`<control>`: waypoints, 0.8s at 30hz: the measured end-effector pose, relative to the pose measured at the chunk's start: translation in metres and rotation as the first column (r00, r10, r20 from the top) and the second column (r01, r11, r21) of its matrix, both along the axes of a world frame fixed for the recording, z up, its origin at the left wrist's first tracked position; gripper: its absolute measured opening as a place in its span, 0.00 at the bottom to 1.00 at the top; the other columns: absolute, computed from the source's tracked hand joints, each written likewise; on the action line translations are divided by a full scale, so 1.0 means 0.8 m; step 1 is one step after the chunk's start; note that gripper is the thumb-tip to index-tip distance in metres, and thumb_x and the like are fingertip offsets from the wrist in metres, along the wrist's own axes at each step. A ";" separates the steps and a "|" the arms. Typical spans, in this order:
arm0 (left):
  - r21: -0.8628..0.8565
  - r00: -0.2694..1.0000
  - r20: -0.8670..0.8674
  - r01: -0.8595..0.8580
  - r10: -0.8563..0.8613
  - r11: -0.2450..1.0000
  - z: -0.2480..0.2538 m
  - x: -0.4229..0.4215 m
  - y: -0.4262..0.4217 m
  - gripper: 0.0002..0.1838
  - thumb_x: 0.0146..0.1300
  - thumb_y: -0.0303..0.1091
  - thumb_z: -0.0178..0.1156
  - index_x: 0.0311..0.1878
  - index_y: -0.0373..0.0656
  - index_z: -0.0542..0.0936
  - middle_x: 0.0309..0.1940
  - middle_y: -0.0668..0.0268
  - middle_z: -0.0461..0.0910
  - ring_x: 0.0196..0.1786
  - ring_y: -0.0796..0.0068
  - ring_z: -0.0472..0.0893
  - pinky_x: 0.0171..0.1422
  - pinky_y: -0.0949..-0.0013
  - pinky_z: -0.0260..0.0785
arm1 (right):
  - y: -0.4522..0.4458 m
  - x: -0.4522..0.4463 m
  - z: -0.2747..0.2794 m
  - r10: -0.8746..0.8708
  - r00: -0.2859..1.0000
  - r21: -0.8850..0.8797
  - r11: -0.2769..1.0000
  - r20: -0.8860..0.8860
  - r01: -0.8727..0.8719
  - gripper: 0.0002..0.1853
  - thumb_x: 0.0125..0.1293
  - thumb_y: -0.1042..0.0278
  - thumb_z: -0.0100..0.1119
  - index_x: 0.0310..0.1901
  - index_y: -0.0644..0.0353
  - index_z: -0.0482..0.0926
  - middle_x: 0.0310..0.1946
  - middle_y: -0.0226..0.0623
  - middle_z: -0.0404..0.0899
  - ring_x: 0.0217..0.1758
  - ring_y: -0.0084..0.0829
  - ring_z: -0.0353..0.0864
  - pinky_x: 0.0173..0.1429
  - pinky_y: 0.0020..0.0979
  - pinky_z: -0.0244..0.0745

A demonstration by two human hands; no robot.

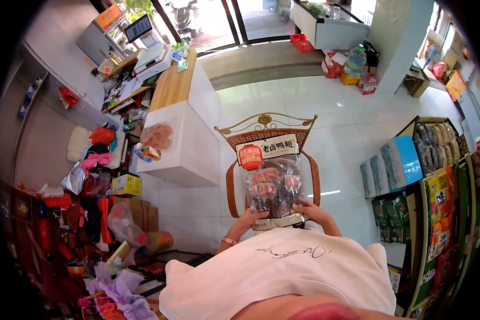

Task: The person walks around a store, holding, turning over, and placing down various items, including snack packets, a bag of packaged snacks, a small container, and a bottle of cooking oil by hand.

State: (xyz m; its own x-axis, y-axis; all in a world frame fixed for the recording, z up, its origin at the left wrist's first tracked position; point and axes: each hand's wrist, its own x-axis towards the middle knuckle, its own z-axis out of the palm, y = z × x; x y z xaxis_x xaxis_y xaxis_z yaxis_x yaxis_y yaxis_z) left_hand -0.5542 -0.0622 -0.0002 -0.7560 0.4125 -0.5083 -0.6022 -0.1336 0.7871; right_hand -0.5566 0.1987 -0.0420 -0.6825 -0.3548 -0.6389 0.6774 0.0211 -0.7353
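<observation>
A large clear bag of packaged food (272, 184), with a cream header and a red round label, stands upright against the back of a wicker chair (313, 178). Small wrapped packs show through its clear front. My left hand (249, 220) holds the bag's lower left edge, thumb on the front. At the lower right edge, my right hand (316, 213) grips the bag with its thumb on the front. The fingers behind the bag are hidden.
A white counter (184, 138) with a wooden top stands at the left, beside piled clothes and boxes (126, 185). Shelves of packaged goods (439, 208) line the right. Glass doors, a water bottle (356, 60) and red boxes are at the back.
</observation>
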 end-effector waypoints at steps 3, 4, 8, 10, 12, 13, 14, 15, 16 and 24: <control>0.080 0.999 0.045 0.010 -0.013 0.997 -0.014 0.003 -0.004 0.22 0.51 0.32 0.61 0.50 0.37 0.71 0.45 0.67 0.73 0.47 0.78 0.71 0.51 0.74 0.62 | 0.003 0.005 0.012 0.077 0.997 0.005 0.997 0.000 -0.077 0.48 0.50 0.44 0.59 0.62 0.71 0.48 0.62 0.51 0.50 0.64 0.38 0.52 0.64 0.30 0.50; 0.104 0.998 0.060 0.007 -0.013 0.995 -0.019 0.000 -0.002 0.22 0.51 0.32 0.61 0.50 0.38 0.70 0.45 0.67 0.73 0.47 0.78 0.71 0.51 0.74 0.63 | 0.002 0.000 0.035 0.086 0.996 0.125 0.989 -0.035 -0.081 0.48 0.50 0.44 0.59 0.62 0.70 0.48 0.62 0.51 0.50 0.64 0.37 0.52 0.64 0.30 0.50; 0.101 0.994 0.106 0.008 -0.019 0.995 -0.007 -0.002 0.010 0.23 0.50 0.30 0.62 0.50 0.38 0.70 0.46 0.67 0.72 0.47 0.78 0.71 0.51 0.74 0.63 | 0.011 0.003 0.012 0.034 0.999 0.063 0.997 -0.013 -0.033 0.48 0.50 0.43 0.59 0.63 0.68 0.48 0.61 0.51 0.52 0.64 0.37 0.54 0.63 0.30 0.50; 0.105 0.994 0.111 0.003 -0.015 0.995 0.003 -0.002 0.018 0.23 0.50 0.30 0.62 0.51 0.38 0.69 0.46 0.67 0.72 0.47 0.77 0.71 0.52 0.74 0.63 | 0.015 0.007 0.013 -0.002 1.000 0.047 0.999 0.004 0.002 0.46 0.52 0.47 0.59 0.62 0.68 0.48 0.59 0.49 0.55 0.62 0.35 0.55 0.63 0.30 0.51; 0.108 0.995 0.102 0.008 -0.019 0.994 0.003 -0.002 0.023 0.24 0.50 0.30 0.62 0.51 0.38 0.69 0.46 0.67 0.73 0.47 0.77 0.71 0.52 0.73 0.63 | 0.019 0.012 -0.009 -0.045 0.999 0.052 0.998 -0.015 0.045 0.40 0.56 0.54 0.58 0.62 0.69 0.50 0.56 0.45 0.61 0.58 0.31 0.60 0.60 0.27 0.55; 0.114 0.996 0.088 0.017 -0.027 0.993 0.000 -0.004 0.025 0.24 0.50 0.31 0.62 0.51 0.37 0.69 0.46 0.67 0.73 0.47 0.77 0.71 0.52 0.73 0.63 | 0.023 0.012 -0.033 -0.051 0.998 0.048 0.997 -0.020 0.052 0.37 0.57 0.54 0.57 0.60 0.68 0.53 0.54 0.44 0.63 0.56 0.29 0.62 0.59 0.27 0.56; 0.117 0.997 0.076 0.023 -0.032 0.993 -0.002 -0.004 0.026 0.24 0.50 0.31 0.62 0.51 0.37 0.69 0.46 0.67 0.73 0.47 0.77 0.72 0.52 0.73 0.63 | 0.029 0.012 -0.063 -0.056 0.998 0.042 0.998 -0.024 0.057 0.34 0.57 0.55 0.56 0.59 0.66 0.57 0.52 0.42 0.65 0.54 0.28 0.64 0.58 0.26 0.58; 0.120 0.996 0.084 0.034 -0.044 0.992 -0.002 -0.002 0.026 0.24 0.50 0.31 0.62 0.51 0.37 0.69 0.46 0.67 0.73 0.47 0.77 0.72 0.52 0.73 0.63 | 0.030 0.018 -0.074 -0.058 0.998 0.032 0.998 -0.023 0.059 0.31 0.58 0.56 0.56 0.58 0.65 0.60 0.51 0.40 0.67 0.52 0.27 0.66 0.56 0.26 0.59; 0.121 0.995 0.088 0.042 -0.053 0.992 0.000 -0.004 0.028 0.24 0.50 0.31 0.62 0.51 0.37 0.69 0.46 0.66 0.73 0.47 0.77 0.72 0.52 0.73 0.63 | 0.032 0.022 -0.084 -0.076 0.997 0.051 0.996 -0.026 0.077 0.29 0.58 0.56 0.55 0.57 0.63 0.62 0.49 0.38 0.69 0.51 0.26 0.67 0.55 0.25 0.60; 0.115 0.992 0.083 0.082 -0.092 0.990 -0.011 -0.012 0.032 0.23 0.50 0.32 0.63 0.49 0.36 0.71 0.45 0.66 0.74 0.45 0.77 0.73 0.51 0.73 0.63 | 0.038 0.020 -0.061 -0.029 0.999 -0.038 0.999 0.015 0.030 0.49 0.50 0.44 0.59 0.63 0.68 0.46 0.63 0.55 0.47 0.67 0.40 0.47 0.66 0.32 0.46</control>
State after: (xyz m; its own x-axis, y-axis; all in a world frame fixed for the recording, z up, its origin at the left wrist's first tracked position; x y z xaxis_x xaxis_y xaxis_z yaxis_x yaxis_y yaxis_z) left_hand -0.5641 -0.0370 -0.0086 -0.6690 0.5325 -0.5186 -0.6818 -0.1618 0.7134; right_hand -0.5403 0.2295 -0.0906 -0.6841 -0.3591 -0.6348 0.6875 -0.0269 -0.7257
